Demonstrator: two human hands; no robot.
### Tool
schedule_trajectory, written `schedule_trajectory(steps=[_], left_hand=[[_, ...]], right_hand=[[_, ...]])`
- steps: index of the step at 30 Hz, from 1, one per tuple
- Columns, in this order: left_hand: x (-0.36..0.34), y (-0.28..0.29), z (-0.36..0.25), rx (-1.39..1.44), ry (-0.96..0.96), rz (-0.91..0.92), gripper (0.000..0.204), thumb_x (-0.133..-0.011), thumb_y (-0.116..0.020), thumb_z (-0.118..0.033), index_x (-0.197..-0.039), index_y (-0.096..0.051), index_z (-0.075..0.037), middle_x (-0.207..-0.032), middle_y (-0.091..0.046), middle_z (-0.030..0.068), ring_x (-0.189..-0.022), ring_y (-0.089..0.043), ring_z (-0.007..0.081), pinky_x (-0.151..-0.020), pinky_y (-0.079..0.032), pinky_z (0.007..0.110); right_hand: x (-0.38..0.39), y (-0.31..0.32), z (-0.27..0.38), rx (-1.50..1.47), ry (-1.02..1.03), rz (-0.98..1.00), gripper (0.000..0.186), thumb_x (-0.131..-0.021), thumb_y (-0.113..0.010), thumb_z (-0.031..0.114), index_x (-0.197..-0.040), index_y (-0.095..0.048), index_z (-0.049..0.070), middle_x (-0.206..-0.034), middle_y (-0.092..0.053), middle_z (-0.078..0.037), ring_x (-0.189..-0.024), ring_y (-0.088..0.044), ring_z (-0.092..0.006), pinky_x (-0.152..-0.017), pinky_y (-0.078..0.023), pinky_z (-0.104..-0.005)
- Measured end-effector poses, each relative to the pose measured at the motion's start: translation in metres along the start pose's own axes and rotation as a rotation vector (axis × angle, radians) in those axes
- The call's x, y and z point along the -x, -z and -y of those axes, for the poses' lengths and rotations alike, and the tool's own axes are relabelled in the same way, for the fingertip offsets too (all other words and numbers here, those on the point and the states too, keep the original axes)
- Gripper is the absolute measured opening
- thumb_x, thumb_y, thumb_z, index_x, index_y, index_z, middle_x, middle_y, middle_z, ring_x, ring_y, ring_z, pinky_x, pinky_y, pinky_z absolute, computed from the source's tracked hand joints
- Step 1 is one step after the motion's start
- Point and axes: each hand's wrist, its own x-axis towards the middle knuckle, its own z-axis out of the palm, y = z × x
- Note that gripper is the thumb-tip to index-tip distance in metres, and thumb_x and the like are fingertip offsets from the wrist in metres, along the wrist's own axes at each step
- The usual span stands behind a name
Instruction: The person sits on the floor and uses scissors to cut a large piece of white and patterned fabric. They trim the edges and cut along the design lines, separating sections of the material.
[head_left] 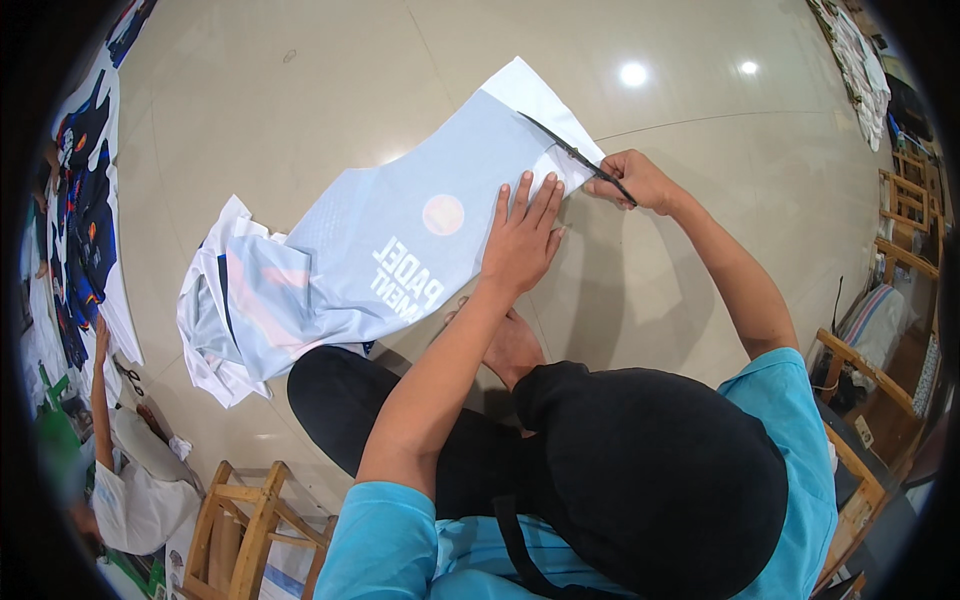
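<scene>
A large piece of thin pale blue-grey fabric (360, 215) with a white border lies on the tiled floor, showing mirrored pale lettering and a round pinkish mark. Its left end is bunched into folds beside my black-clad knee. My left hand (522, 238) rests flat on the fabric near its right edge, fingers stretched out. At the upper right corner, my right hand (637, 183) grips a pair of black scissors (574, 153). The blades lie across the fabric close to the white border, pointing up and left. How far apart they are is hard to see.
A bare foot (515, 348) is tucked near the fabric's lower edge. At left, another person's arm (102, 390) reaches toward dark printed garments (88, 230), with scissors (131, 379) nearby. Wooden stools (250, 530) stand lower left; wooden frames (868, 372) and a sack (872, 325) line the right.
</scene>
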Motion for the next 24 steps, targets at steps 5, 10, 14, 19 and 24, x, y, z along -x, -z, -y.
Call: schedule_trajectory(steps=[5,10,14,19,24], left_hand=[[0.0,-0.001,0.0,-0.009,0.001,-0.002,0.071,-0.112,-0.058,-0.039,-0.175,-0.039,-0.01,-0.181,-0.038,0.0074,-0.169,-0.026,0.0375,-0.137,-0.021,0.062],[-0.001,0.0,-0.001,-0.02,0.004,0.006,0.071,-0.112,-0.057,-0.039,-0.175,-0.039,-0.01,-0.181,-0.038,0.0075,-0.169,-0.026,0.0376,-0.137,-0.021,0.062],[-0.001,0.0,-0.001,-0.018,0.002,0.002,0.071,-0.112,-0.057,-0.039,-0.175,-0.039,-0.01,-0.181,-0.038,0.0074,-0.169,-0.026,0.0377,-0.137,-0.021,0.062],[-0.001,-0.001,-0.001,-0.008,0.001,-0.008,0.07,-0.112,-0.057,-0.039,-0.174,-0.04,-0.01,-0.181,-0.038,0.0072,-0.169,-0.026,0.0376,-0.137,-0.021,0.062],[-0.001,-0.001,-0.001,-0.004,0.0,-0.009,0.07,-0.112,-0.058,-0.038,-0.174,-0.041,-0.009,-0.181,-0.038,0.0077,-0.169,-0.027,0.0379,-0.137,-0.022,0.062]], right_hand=[[0.002,-0.001,-0.001,0.032,0.006,-0.007,0.036,-0.093,-0.09,0.029,-0.081,-0.068,0.003,-0.063,-0.06,0.0,-0.051,-0.052,-0.0069,-0.047,-0.038,-0.0262],[0.004,-0.005,0.002,-0.019,-0.009,-0.003,0.036,-0.092,-0.09,0.03,-0.081,-0.068,0.004,-0.062,-0.059,0.0,-0.05,-0.053,-0.0077,-0.047,-0.039,-0.0268],[0.001,-0.004,0.005,0.007,-0.019,-0.007,0.039,-0.091,-0.091,0.034,-0.08,-0.068,0.004,-0.062,-0.058,0.0,-0.05,-0.053,-0.0085,-0.047,-0.038,-0.0272],[-0.005,-0.005,0.013,0.04,-0.02,-0.022,0.042,-0.091,-0.091,0.037,-0.079,-0.066,0.005,-0.061,-0.057,-0.001,-0.05,-0.052,-0.0088,-0.047,-0.038,-0.0275],[-0.008,-0.008,0.017,-0.023,-0.032,-0.007,0.04,-0.091,-0.091,0.034,-0.08,-0.066,0.005,-0.065,-0.059,0.0,-0.052,-0.053,-0.0084,-0.047,-0.037,-0.0268]])
